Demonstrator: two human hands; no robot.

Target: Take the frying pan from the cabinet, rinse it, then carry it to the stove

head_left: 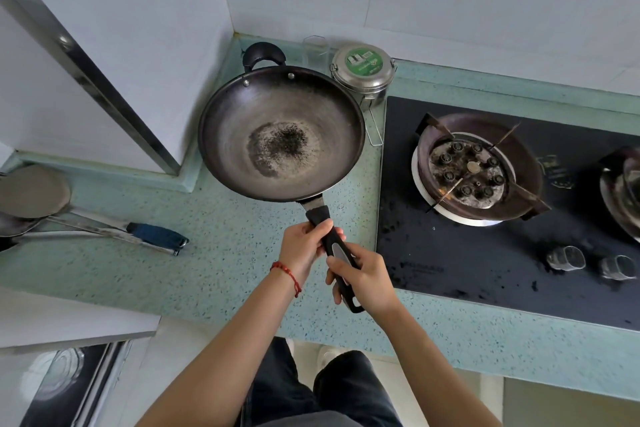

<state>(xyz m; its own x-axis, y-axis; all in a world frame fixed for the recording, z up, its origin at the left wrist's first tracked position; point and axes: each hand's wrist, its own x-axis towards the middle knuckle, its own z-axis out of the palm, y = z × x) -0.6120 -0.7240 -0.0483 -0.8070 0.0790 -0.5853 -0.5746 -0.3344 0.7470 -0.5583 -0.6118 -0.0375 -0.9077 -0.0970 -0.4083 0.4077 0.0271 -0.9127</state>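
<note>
A dark round frying pan [281, 133] with a worn, speckled centre is held level above the green speckled counter [214, 267], left of the stove. Its black handle runs toward me. My left hand [304, 248] grips the handle near the pan. My right hand [363, 279] grips the handle's lower end. The black glass stove [485, 263] lies to the right, its nearest burner [474, 170] bare, with prongs sticking up.
A steel lidded tin [363, 74] and a clear glass [315, 48] stand behind the pan. A ladle and a blue-handled utensil [156, 236] lie on the counter at left. Two stove knobs [592, 263] sit at the front right. A second burner [623, 191] is at the right edge.
</note>
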